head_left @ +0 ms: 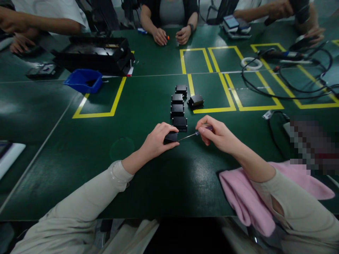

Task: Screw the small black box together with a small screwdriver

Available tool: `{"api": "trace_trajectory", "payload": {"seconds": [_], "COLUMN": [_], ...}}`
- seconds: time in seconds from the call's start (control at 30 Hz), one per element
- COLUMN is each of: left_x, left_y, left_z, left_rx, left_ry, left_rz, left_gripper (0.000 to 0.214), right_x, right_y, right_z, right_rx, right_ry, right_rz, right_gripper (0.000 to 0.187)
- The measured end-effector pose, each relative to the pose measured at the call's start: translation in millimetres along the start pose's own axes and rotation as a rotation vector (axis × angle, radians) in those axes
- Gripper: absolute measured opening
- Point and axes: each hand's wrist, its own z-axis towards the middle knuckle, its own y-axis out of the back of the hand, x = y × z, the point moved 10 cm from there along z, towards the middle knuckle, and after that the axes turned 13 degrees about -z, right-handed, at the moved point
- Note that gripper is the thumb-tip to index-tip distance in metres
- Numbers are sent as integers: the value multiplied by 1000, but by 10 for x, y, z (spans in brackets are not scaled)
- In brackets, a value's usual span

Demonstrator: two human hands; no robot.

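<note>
Across the green table (pixel 185 203), from the head view, facing a co-worker (pixel 172 12) at the far side, with other arms (pixel 53 25) at both far corners. Straight ahead, close past the fingers, four blocks (pixel 177 110) in a line, black, blocking the way forward; just right of them, a fifth block (pixel 196 101), turned askew beside yellow tape (pixel 214 110). Off to the left, a blue bin (pixel 84 79) in front of a black tray (pixel 92 58). Off to the right, a white ring (pixel 251 67) and a looping cable (pixel 291 98); nearer, a pink cloth (pixel 241 194) under the right sleeve (pixel 291 204). With the left hand (pixel 158 139), reaching in from lower left, pinching the held block (pixel 171 137) between thumb and fingers, just short of the line. With the right hand (pixel 215 132), pinching a screwdriver (pixel 198 133) by its handle, shaft slanting down and left to the held block's right end; cannot tell whether touching.
</note>
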Motion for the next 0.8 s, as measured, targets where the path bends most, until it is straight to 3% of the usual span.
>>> {"api": "trace_trajectory", "payload": {"seconds": [0.1,0.8], "left_x": [17,5], "left_y": [-4,-1], "left_z": [0,-3], "left_rx": [4,-11], "left_ry": [14,-10], "left_rz": [-5,-9], "left_gripper": [37,35], "right_x": [-22,13], "right_y": [-7,-7], "right_z": [-3,4], "right_rx": [6,8], "right_ry": [-16,-2], "right_rz": [-20,-15], "right_gripper": [23,18]}}
